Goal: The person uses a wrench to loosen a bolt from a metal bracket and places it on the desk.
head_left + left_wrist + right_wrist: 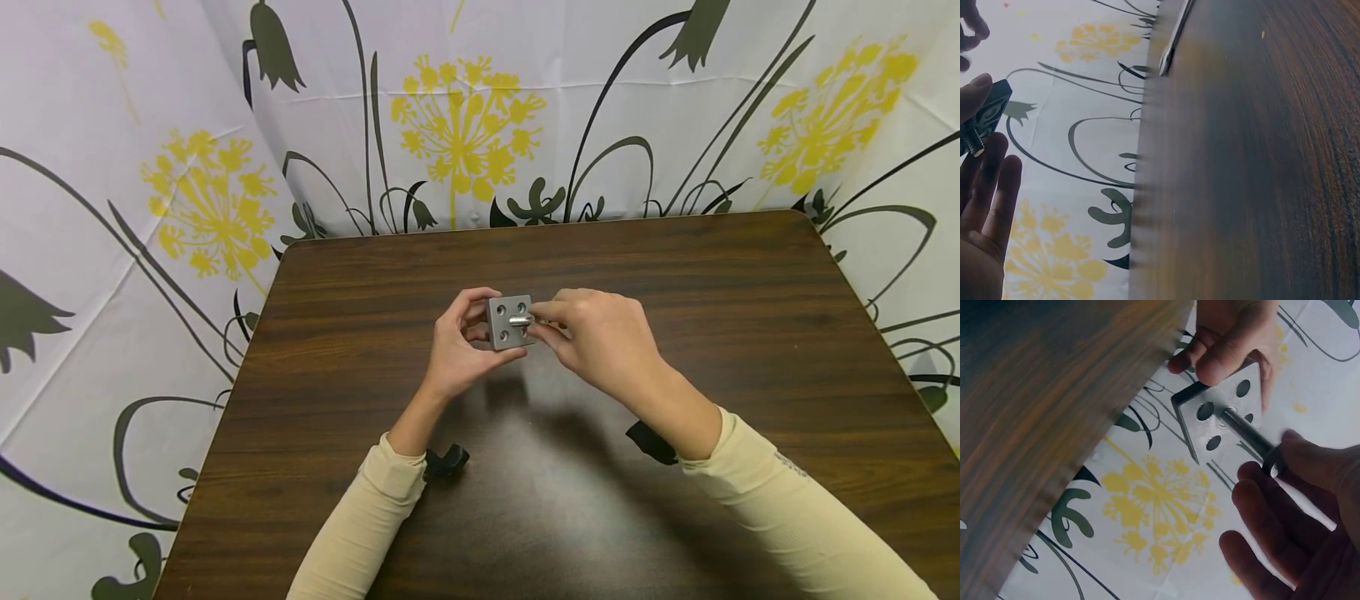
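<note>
Pinching the outer end of a metal bolt [1247, 432], the right hand [606, 340] is holding it at the middle of a four-holed plate [507, 332], which the left hand [457, 354] is gripping above the surface [352, 325]. Threading the bolt in or out is apparently the step; the next move is probably calling for steady alignment. The left wrist view is showing a threaded tip [974, 142] jutting from the plate, which the head view is not revealing
</note>
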`<state>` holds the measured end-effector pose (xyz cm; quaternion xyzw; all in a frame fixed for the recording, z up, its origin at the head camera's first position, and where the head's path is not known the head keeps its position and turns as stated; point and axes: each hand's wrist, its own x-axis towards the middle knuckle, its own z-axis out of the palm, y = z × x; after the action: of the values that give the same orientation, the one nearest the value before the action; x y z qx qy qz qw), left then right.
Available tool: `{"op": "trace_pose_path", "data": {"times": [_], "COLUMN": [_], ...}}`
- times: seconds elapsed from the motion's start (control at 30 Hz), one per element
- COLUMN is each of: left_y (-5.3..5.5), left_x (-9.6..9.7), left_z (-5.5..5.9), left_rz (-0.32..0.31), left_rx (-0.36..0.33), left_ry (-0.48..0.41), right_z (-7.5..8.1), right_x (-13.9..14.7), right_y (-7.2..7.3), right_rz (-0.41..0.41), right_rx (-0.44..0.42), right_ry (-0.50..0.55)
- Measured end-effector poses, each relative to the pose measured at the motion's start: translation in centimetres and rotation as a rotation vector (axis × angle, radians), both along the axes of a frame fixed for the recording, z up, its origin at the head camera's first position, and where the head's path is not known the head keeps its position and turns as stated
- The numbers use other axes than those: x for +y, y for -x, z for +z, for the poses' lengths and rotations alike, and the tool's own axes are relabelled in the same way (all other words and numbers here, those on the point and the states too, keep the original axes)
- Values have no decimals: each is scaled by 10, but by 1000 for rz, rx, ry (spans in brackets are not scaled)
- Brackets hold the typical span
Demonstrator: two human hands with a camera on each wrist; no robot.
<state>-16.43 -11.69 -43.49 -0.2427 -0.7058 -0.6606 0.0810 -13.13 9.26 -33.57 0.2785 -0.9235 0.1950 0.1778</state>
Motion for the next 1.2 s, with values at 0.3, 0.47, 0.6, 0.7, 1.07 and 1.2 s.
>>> {"op": "trace_pose_path", "data": {"times": [0.3,0.47,0.6,0.7,1.07,1.2], "left_y": [-2,-2,-1,-1,1,1], "left_x": [1,1,0,0,0,1], "left_z": [0,-1,0,1,0,1], "left_rz": [5,9,8,8,-3,-1], "left_rx": [-19,-20,-22,-14,-3,0], "left_ry": [7,6,-2,-3,-12,-16], "right_z": [-1,-1,-1,0,-1,-1], "right_x": [-1,-1,0,-1,1,1], "right_y": [-1,0,-1,-1,1,1], "right_rz": [-34,31,12,-59,24,-16], "right_rx": [-20,-14,27,-2,25,2], "right_ry": [19,-3,14,27,16,14]}}
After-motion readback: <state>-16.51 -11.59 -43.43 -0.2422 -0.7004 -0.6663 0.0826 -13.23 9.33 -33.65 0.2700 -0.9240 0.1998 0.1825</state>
